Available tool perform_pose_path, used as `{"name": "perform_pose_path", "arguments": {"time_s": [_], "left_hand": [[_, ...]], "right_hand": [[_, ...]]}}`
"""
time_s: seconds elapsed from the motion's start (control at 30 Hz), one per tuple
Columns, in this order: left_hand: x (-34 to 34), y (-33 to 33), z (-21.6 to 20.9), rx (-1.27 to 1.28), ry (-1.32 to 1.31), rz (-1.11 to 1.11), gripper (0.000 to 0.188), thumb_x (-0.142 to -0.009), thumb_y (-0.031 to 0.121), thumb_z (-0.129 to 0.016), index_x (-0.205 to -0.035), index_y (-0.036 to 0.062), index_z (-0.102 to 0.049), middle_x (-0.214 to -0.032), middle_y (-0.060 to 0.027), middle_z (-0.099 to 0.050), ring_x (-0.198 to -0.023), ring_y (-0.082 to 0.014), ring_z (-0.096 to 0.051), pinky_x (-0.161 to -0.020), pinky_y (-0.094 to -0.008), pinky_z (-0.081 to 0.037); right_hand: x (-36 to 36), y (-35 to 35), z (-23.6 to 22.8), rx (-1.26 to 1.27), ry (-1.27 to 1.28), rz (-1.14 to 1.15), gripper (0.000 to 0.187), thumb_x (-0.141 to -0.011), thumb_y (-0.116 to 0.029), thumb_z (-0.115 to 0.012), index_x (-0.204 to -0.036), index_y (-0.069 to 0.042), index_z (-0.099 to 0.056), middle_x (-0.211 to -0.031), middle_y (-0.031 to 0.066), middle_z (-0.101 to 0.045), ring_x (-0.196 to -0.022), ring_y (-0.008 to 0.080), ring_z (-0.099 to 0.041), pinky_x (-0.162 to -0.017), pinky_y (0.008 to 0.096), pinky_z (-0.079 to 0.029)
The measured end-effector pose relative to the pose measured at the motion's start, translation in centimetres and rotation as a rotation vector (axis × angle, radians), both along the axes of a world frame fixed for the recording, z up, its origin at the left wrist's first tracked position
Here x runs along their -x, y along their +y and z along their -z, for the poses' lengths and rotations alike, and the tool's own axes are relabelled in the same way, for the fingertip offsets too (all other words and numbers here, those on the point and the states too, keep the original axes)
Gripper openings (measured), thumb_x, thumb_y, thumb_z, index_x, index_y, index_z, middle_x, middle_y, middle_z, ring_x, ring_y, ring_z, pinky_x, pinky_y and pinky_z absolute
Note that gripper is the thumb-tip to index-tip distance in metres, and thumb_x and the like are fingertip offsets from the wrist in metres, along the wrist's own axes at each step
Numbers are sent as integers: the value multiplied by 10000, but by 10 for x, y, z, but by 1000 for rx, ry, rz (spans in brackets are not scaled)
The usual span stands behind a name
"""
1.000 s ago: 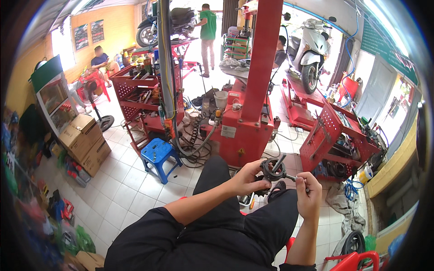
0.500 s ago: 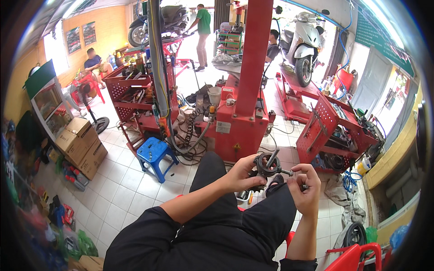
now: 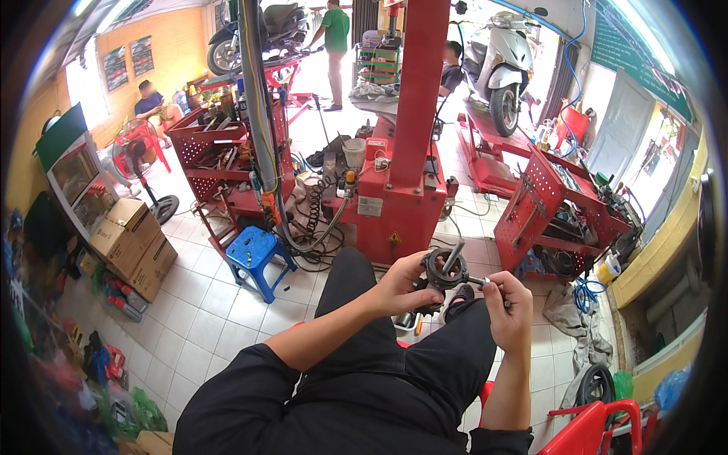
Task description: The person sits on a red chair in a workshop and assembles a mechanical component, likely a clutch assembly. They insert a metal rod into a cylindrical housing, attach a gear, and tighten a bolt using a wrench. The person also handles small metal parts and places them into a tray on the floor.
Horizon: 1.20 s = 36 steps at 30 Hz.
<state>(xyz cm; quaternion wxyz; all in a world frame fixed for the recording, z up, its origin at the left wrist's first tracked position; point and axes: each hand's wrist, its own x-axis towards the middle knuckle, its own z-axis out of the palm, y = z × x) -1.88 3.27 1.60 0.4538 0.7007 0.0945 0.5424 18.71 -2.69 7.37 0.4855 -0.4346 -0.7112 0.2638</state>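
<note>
My left hand (image 3: 406, 290) grips a dark, greasy metal part with a round ring (image 3: 447, 283) at its top, held over my lap. A grey metal rod (image 3: 454, 255) slants up out of the ring. From its right side a thin dark shaft (image 3: 476, 280) runs toward my right hand (image 3: 509, 307). Thumb and fingers of that hand pinch the shaft's outer end. A small dark piece (image 3: 506, 303) shows at its fingers; whether it belongs to the shaft I cannot tell. My left palm hides the part's lower portion.
Ahead stands a red lift post (image 3: 402, 220); a blue stool (image 3: 256, 250) is on its left. Red tool carts (image 3: 542, 220) flank it. A white scooter (image 3: 504, 72) sits on a ramp. Cardboard boxes (image 3: 125, 231) are at left, a red chair (image 3: 576, 432) at lower right. Other people are farther back.
The view has tilted slightly. Both hands still hold the ring part and shaft; my right hand has turned a little, its fingers closer around the shaft's end.
</note>
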Motion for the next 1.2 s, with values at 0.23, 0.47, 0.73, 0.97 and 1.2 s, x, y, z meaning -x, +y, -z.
{"name": "perform_pose_path", "arguments": {"time_s": [0.23, 0.47, 0.73, 0.97, 1.2], "left_hand": [[0, -1, -2, 5, -13, 7, 397, -737, 92, -750, -1060, 16, -534, -1016, -57, -589, -939, -126, -537, -852, -293, -421], [0, 0, 0, -5, -4, 1, 408, -737, 95, -751, -1070, 15, -530, -1015, -55, -587, -947, -123, -539, -856, -293, -421], [-1, 2, 4, -16, -8, 18, 413, -742, 95, -746, -1080, 14, -523, -1025, -49, -573, -964, -120, -531, -871, -290, -412], [1, 0, 2, 30, -13, 24, 414, -740, 78, -744, -1084, 15, -522, -1032, -44, -572, -967, -114, -529, -879, -285, -406], [-1, -2, 1, 32, -29, 51, 414, -753, 40, -722, -1110, 11, -516, -1034, -31, -574, -974, -105, -526, -873, -279, -413]], "right_hand": [[5, -3, -3, -62, 43, 0, 119, -861, -89, -597, -910, 1, -536, -531, -13, -450, -511, 20, -349, -450, 209, -252], [7, -5, -7, -54, 56, 0, 105, -865, -72, -593, -908, 2, -531, -528, -12, -442, -513, 19, -341, -451, 211, -249], [1, 2, 2, -96, 46, 10, 123, -856, -66, -597, -942, -13, -526, -520, -26, -427, -504, 14, -326, -449, 213, -228], [3, 0, 2, -90, 56, -12, 103, -860, -61, -589, -927, -6, -534, -524, -20, -445, -505, 14, -347, -447, 208, -232], [6, -9, -10, -87, 35, 22, 76, -877, -60, -579, -910, 2, -549, -509, -15, -442, -491, 19, -349, -444, 214, -250]]}}
